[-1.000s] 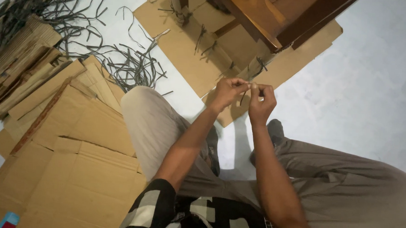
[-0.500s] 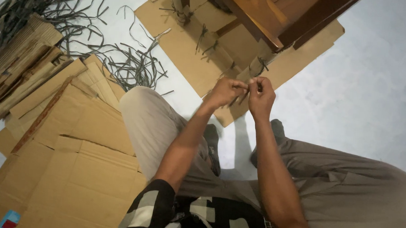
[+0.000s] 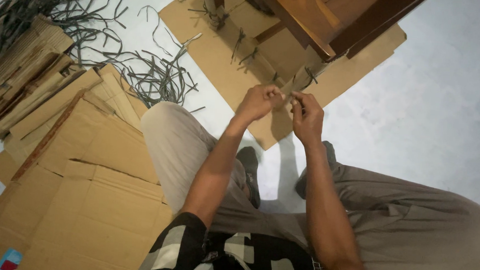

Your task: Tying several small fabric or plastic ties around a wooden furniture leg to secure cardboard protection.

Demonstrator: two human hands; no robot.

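Both hands, left hand [image 3: 260, 102] and right hand [image 3: 305, 117], pinch a thin strap [image 3: 286, 94] beside the cardboard-wrapped furniture leg [image 3: 302, 78]; apparently tying; next needs steady tightening.

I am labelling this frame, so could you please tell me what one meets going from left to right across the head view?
Stack of folded cardboard → tangle of grey straps → left hand → right hand → wooden furniture frame → bare pale floor.
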